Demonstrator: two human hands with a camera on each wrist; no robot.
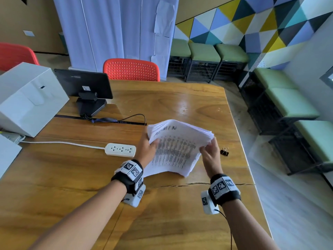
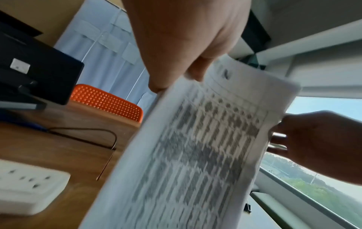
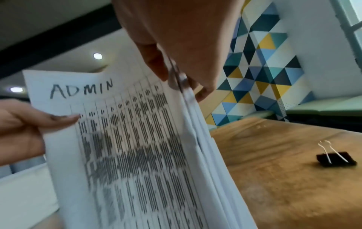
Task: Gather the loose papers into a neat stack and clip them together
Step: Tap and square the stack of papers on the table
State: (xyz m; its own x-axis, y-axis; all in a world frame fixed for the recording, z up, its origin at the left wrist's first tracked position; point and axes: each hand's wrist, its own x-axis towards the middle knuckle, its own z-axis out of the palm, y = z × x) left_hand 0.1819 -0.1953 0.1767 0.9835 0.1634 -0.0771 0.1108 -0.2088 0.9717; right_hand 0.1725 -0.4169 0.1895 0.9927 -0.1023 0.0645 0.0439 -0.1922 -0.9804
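Head view: both hands (image 1: 148, 147) (image 1: 210, 152) grip paper stack (image 1: 177, 148) edges above table (image 1: 180, 101).

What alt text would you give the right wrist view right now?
Both hands hold a stack of papers upright, the right hand pinching its right edge and the left hand its left edge; the top sheet reads "ADMIN" over a printed table. A black binder clip lies on the wooden table beside it.

A wooden counter (image 1: 171, 98) fills the room, red chairs (image 1: 131, 69) behind it, green-cushioned stools (image 1: 203, 51) lining a triangle-patterned wall (image 1: 252, 20) beside pale curtains (image 1: 111, 29).
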